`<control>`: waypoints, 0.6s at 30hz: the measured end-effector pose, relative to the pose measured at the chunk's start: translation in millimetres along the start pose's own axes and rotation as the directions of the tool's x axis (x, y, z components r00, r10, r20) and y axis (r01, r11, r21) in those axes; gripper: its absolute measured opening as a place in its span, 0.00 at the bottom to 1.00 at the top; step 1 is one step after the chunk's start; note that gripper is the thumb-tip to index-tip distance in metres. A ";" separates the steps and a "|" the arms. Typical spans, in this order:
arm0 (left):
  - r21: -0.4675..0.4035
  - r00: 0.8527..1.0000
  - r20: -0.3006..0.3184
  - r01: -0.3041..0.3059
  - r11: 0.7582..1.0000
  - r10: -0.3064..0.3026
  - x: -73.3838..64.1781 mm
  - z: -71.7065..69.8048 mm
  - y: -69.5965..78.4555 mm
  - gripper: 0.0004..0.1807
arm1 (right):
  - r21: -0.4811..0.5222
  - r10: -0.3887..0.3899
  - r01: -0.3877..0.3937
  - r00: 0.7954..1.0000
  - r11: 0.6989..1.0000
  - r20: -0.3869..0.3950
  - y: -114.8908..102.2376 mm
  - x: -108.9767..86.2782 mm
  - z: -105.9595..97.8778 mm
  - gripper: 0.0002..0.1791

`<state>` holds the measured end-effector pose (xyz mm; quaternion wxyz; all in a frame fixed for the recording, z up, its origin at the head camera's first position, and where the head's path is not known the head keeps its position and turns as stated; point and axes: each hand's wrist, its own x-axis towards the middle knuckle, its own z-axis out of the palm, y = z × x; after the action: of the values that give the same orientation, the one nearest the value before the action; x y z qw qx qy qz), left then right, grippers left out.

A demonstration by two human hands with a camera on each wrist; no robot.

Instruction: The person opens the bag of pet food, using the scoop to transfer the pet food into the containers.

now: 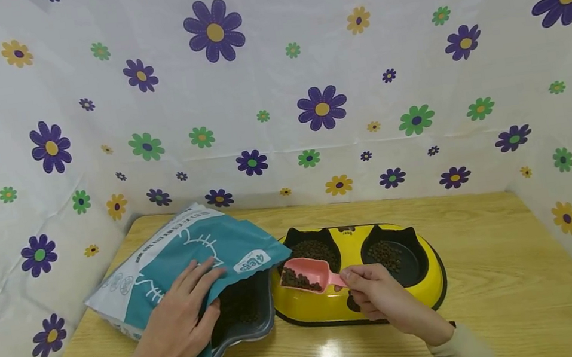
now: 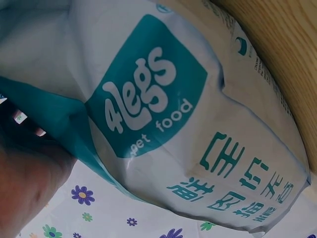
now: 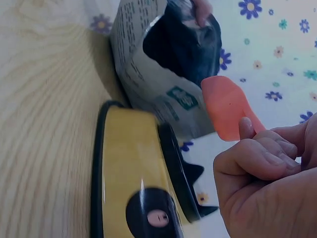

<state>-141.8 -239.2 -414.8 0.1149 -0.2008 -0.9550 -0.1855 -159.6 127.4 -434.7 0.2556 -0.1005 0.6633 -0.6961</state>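
A teal and white pet food bag (image 1: 169,278) lies tilted on the left of the table, its mouth open toward the right. My left hand (image 1: 185,318) grips the upper edge of that mouth, fingers on the outside and thumb at the opening. In my right hand (image 1: 380,296) is the handle of a pink scoop (image 1: 319,267), with brown kibble (image 1: 299,281) in it. The scoop hangs over the front left of a yellow double pet bowl (image 1: 349,248). Kibble lies in its left black bowl (image 1: 311,248), and a smaller heap (image 1: 385,256) in the right one.
The wooden table (image 1: 515,269) extends to the right of the bowls. White cloth walls (image 1: 272,72) printed with flowers stand behind and on both sides. The dark bag opening (image 3: 166,49) sits close to the bowl's left end.
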 end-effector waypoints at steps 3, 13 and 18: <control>-0.001 1.000 0.005 0.003 1.000 -0.003 0.2 0.0 -0.7 0.25 | 0.004 -0.003 0.003 0.999 1.000 -0.039 -1.6 -6.0 -13.1 0.17; 0.002 1.000 0.008 0.013 1.000 -0.013 -0.3 1.0 -0.1 0.25 | 0.001 0.053 -0.054 0.974 0.999 -0.221 5.6 -28.7 -52.3 0.19; 0.002 1.000 0.010 0.017 1.000 -0.017 0.1 1.9 -0.5 0.25 | -0.020 0.101 -0.114 0.938 0.993 -0.332 11.2 -37.0 -66.0 0.19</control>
<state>-142.4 -238.9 -416.5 0.1089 -0.1936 -0.9574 -0.1844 -157.3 203.2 -444.9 0.1764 0.0489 0.7148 -0.6750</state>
